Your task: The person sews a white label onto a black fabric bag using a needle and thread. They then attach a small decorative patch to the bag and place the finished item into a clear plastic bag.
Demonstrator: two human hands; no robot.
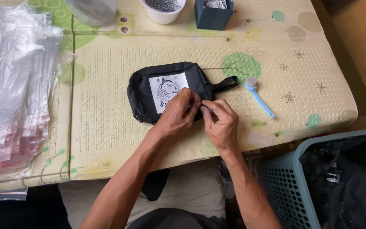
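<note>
A small black pouch (149, 87) with a white printed card on top and a side strap lies on the cream patterned mat (276, 59). My left hand (178, 114) rests on the pouch's near right corner, fingers pinched on its edge. Directly beside it, my right hand (221, 121) also pinches that corner, fingertips meeting the left hand's. What the fingertips hold is hidden, possibly the zipper pull.
A blue brush with a white head (257, 95) lies right of the pouch. Stacked clear plastic bags (13, 85) fill the left. A white cup of metal clips (162, 8) and a dark blue box (213, 15) stand at the back. A teal basket (284, 182) of black pouches sits lower right.
</note>
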